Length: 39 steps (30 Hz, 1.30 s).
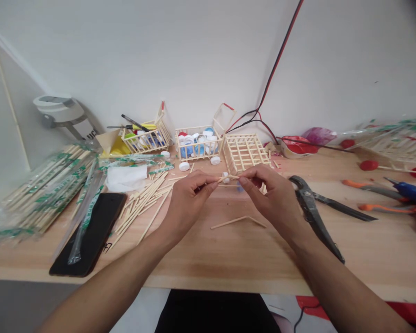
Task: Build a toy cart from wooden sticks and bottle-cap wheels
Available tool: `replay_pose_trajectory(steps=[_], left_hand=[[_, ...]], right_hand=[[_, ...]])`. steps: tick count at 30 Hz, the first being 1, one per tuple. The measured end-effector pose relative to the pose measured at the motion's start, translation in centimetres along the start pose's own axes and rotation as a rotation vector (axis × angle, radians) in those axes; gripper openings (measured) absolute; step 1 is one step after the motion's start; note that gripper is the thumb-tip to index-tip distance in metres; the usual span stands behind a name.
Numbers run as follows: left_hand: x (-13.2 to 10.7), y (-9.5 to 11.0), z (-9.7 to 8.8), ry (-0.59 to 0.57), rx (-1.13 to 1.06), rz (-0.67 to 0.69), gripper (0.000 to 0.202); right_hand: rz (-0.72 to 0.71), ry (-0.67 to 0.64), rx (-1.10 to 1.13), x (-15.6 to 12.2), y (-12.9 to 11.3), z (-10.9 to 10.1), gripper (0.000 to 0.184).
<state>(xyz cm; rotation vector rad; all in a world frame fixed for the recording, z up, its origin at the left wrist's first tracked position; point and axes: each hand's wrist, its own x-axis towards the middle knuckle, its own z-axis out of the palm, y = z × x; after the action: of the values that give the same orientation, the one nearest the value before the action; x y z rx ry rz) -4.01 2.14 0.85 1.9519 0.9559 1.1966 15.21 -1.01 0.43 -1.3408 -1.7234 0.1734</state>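
Observation:
Between my two hands, above the middle of the table, is a thin wooden stick (233, 177). My left hand (194, 196) pinches it at one end, thumb against fingertips. At the other end my right hand (270, 189) grips it in the same way; whether it is one piece or two joined ones is too small to tell. Just behind my fingers stands a small lattice basket (247, 150) built of sticks. A bent stick (237, 222) lies on the wood below my hands, and loose sticks (143, 201) are scattered to the left.
Two stick carts (197, 143) hold bottle caps at the back. On the left lie a phone (90, 236), bagged sticks (52, 189) and a white tissue (126, 178). Pincers (312, 208) and orange-handled pliers (374, 187) are at right. Red-black wires (277, 69) run down the wall.

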Motion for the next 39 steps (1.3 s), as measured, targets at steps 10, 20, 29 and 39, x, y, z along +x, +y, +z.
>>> replay_pose_trajectory(steps=[10, 20, 29, 39], left_hand=[[-0.1, -0.5, 0.0, -0.010, 0.012, -0.024, 0.014], [-0.1, -0.7, 0.2, -0.009, 0.029, -0.025, 0.013], [0.0, -0.9, 0.2, -0.021, 0.043, -0.019, 0.014], [-0.1, -1.1, 0.2, -0.027, 0.017, -0.014, 0.014]], right_hand=[[0.006, -0.014, 0.004, 0.0, 0.0, 0.1, 0.010], [-0.003, -0.015, 0.012, -0.2, 0.6, 0.5, 0.012], [0.011, -0.037, 0.032, -0.2, 0.7, 0.5, 0.012], [0.009, -0.032, 0.033, -0.2, 0.7, 0.5, 0.011]])
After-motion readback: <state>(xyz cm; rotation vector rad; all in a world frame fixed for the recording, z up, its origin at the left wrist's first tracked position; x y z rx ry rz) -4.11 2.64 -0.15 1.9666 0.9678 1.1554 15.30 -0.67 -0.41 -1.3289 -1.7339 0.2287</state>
